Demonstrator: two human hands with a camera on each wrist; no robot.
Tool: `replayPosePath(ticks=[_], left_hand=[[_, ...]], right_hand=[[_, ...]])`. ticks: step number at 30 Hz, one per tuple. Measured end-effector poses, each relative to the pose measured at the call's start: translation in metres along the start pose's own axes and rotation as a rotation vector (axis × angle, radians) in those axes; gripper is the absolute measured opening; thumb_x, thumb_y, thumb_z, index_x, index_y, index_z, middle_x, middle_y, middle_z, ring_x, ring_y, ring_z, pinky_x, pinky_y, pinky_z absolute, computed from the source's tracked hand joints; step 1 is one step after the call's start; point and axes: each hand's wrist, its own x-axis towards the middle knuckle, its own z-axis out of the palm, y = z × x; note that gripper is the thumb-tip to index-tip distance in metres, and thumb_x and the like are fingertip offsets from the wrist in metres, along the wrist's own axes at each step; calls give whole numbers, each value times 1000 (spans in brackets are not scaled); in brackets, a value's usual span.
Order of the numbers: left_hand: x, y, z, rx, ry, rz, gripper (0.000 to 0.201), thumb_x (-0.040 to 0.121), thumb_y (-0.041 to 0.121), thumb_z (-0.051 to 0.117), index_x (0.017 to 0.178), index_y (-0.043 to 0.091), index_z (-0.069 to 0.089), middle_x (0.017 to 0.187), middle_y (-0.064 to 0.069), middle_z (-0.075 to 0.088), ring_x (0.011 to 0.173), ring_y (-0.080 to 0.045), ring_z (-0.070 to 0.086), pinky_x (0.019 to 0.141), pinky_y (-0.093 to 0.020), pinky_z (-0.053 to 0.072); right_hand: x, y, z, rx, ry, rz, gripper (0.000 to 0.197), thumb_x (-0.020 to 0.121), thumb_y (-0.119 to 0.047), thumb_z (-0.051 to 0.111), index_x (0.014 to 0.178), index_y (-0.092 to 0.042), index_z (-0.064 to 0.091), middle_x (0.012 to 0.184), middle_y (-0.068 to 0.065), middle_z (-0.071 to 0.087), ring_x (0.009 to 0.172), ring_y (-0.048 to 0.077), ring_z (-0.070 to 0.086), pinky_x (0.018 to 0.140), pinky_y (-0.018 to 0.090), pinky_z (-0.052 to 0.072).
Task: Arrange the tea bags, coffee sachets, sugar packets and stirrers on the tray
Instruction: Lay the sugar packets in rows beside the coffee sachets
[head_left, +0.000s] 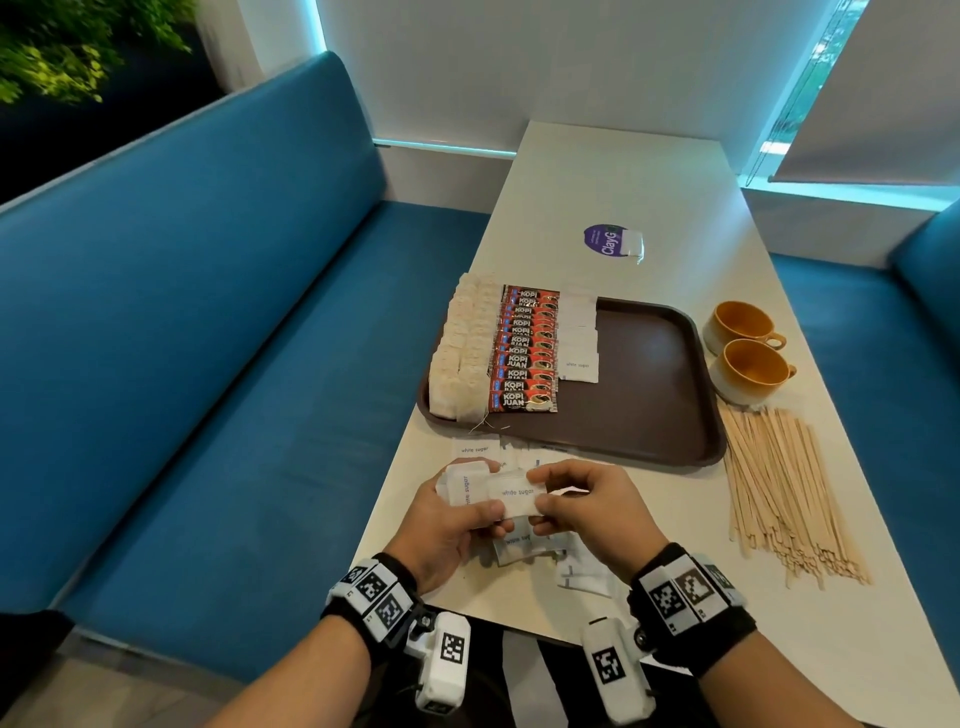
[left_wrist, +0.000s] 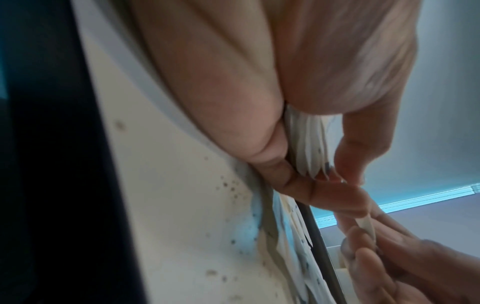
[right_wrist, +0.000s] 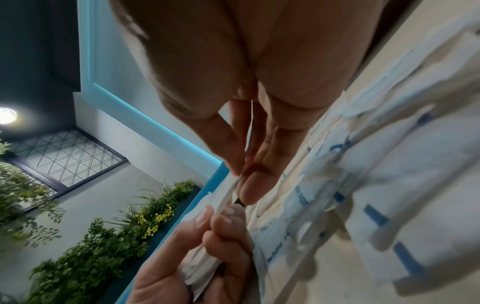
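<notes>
Tray (head_left: 654, 374) holding tea bags (head_left: 460, 358), coffee sachets (head_left: 524, 353), both hands' fingers pinching sugar packets (head_left: 511, 499)

"KOPI JUAN" in white on each red/black coffee sachet (head_left: 524, 353), stacked in a row on the brown tray (head_left: 649, 374), left half. "white sugar" in blue on the sugar packet (head_left: 581, 366) on the tray, just right of the sachets. Same "white sugar" on the packet (head_left: 517, 498) both hands pinch, near side of tray, & on a loose one (head_left: 474, 449) by the tray's near edge. Purple round sticker (head_left: 602, 240) beyond the tray: "ClayG", rest covered
</notes>
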Motion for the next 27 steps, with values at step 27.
replayPosePath(ticks=[27], left_hand=[[1, 4, -6, -13, -56, -19, 58, 79, 3, 57, 136, 5, 51, 102, -30, 64, 78, -43, 69, 48, -33, 56]], right_hand=[[48, -28, -55, 113, 225, -108, 21, 79, 9, 78, 95, -4, 78, 92, 16, 77, 76, 26, 74, 74, 30, 64]])
